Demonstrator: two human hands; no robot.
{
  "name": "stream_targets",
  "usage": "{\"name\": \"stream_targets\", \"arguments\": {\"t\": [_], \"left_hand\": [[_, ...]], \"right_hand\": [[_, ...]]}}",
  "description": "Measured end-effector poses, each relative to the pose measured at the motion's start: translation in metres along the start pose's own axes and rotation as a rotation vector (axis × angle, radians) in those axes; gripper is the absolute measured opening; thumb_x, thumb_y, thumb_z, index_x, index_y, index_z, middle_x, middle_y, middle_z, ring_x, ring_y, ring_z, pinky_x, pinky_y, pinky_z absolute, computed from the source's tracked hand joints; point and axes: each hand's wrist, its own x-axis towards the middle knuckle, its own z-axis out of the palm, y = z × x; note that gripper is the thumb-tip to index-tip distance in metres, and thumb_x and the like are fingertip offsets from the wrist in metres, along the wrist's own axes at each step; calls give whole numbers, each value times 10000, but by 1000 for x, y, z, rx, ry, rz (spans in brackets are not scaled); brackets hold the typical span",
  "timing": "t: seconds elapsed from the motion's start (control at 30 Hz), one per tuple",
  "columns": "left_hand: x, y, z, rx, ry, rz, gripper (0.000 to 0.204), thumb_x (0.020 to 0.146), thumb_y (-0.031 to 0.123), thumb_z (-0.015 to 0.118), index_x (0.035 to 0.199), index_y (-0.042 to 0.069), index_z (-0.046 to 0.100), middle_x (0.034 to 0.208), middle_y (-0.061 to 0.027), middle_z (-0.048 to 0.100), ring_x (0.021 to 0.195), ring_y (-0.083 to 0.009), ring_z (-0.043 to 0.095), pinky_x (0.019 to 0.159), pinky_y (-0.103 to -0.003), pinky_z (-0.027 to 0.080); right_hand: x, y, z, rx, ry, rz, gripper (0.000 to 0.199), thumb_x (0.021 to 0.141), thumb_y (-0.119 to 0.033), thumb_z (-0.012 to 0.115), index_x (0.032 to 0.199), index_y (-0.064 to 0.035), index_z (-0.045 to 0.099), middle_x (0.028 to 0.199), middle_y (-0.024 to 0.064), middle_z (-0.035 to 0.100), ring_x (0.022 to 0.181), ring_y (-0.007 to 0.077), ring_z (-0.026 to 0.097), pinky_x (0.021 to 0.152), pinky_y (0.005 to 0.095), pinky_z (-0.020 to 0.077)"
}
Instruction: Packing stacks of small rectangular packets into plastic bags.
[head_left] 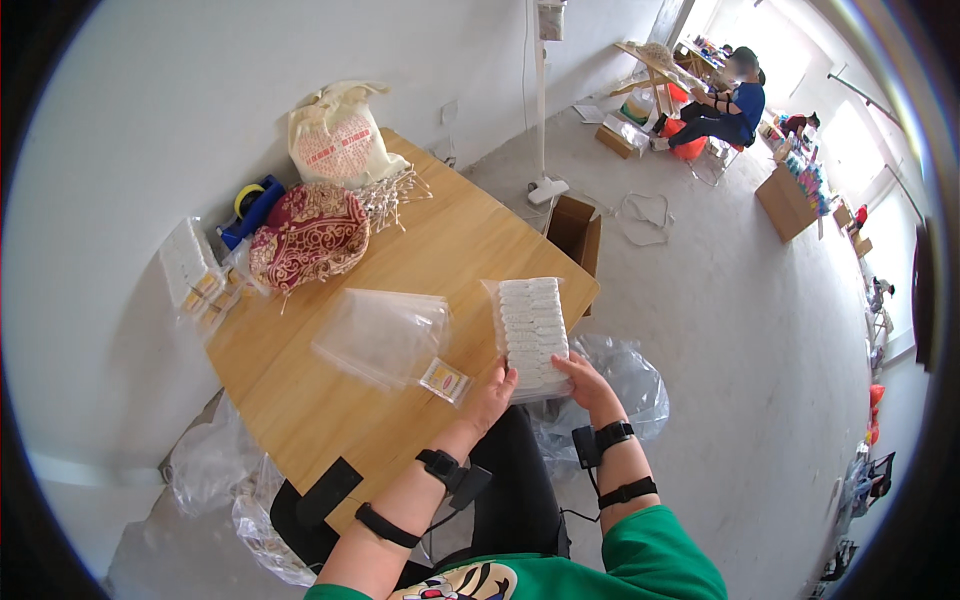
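Both my hands hold a clear plastic bag of white bundles (532,325) at the right edge of the wooden table (480,230). The bundles lie stacked in a neat column inside the bag. My left hand (488,398) grips the bag's lower left side, and my right hand (588,384) has its thumb on the lower right side. The fingers under the bag are hidden. Left of it, several flat clear bags (385,335) lie in a loose pile. A small white-and-yellow packet (445,380) lies at the pile's lower right corner.
At the table's far left are a red patterned cloth (312,238), a cream drawstring bag (338,138), a blue tape dispenser (252,212) and a wrapped white pack (190,262). An open cardboard box (574,232) stands beyond the table. Crumpled plastic (635,385) hangs right. Another person (730,110) sits far off.
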Motion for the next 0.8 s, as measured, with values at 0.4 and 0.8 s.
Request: {"name": "stream_targets", "arguments": {"t": [0.4,0.8], "left_hand": [[-90,17,-43,-529,279,-120,700,894,535,593,1345,40,388,1184,-69,542,1054,-156,500,905,-336,408],[-247,80,-140,-583,587,49,913,748,392,813,1407,4,313,1301,-117,506,1212,-198,477,1014,-345,384]], "right_hand": [[-96,15,95,42,-107,-262,843,734,-229,830,1390,7,354,1265,106,544,1182,190,509,1008,326,402],[-88,10,266,-83,-586,-216,989,765,-335,807,1455,9,186,1388,142,404,1296,229,383,1072,370,315]]}}
